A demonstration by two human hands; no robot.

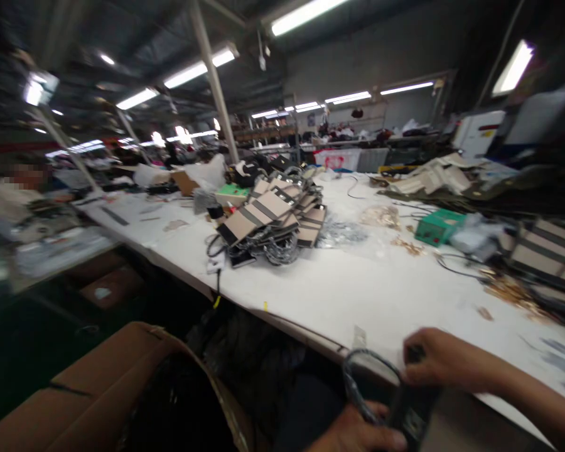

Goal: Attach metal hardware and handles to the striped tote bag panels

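At the lower right, my left hand [365, 433] is closed around the lower end of a plastic-wrapped loop handle [351, 383]. This handle belongs to a bag piece [468, 417] with a beige face, a dark band and a small metal fitting. My right hand [433, 359] reaches in from the right, its fingers curled and pinched at the upper end of the dark band. The piece lies at the near edge of the white table [311, 298], partly cut off by the frame. Motion blur softens the finger details.
A pile of similar beige-and-dark bag pieces [273, 213] lies mid-table. A green box [440, 227], gold-coloured parts [513, 292] and more striped pieces [550, 248] are on the right. An open cardboard box [98, 383] stands lower left. Another person [16, 194] sits far left.
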